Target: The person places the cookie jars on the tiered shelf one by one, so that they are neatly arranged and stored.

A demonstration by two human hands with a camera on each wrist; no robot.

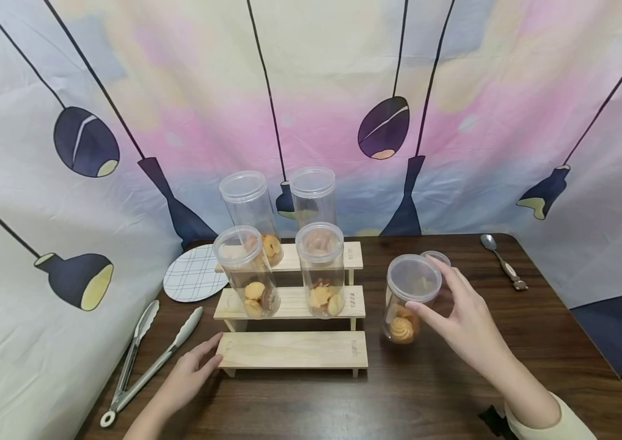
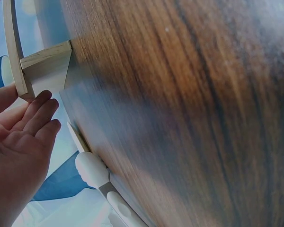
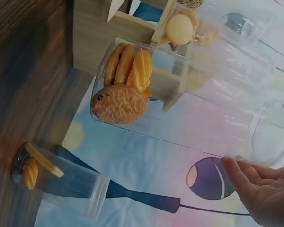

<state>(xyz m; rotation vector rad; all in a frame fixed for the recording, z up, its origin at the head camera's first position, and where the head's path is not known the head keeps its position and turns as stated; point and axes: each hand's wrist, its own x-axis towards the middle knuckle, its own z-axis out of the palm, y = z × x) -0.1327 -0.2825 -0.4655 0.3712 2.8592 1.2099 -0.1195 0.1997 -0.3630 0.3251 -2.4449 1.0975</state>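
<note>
My right hand (image 1: pixel 470 315) holds a clear cookie jar (image 1: pixel 403 321) near its lid, thumb on one side and fingers on the other. Biscuits and a swirled cookie lie at the bottom of this jar, right of a three-level wooden stand (image 1: pixel 291 351). At the left end of the stand's lowest board, my left hand (image 1: pixel 190 371) pinches the corner; the left wrist view shows the thumb (image 2: pixel 4 98) on one face and the fingers on the other. Two jars (image 1: pixel 320 293) with cookies stand on the middle board, and two taller-looking jars (image 1: pixel 246 211) on the back board.
Behind the held jar stands another jar (image 3: pixel 71 182) with cookies, mostly hidden in the head view. Metal tongs (image 1: pixel 140 366) and a round checked mat (image 1: pixel 195 275) lie at the left. A spoon (image 1: pixel 503 261) lies at the back right, before a patterned cloth backdrop (image 1: pixel 311 110).
</note>
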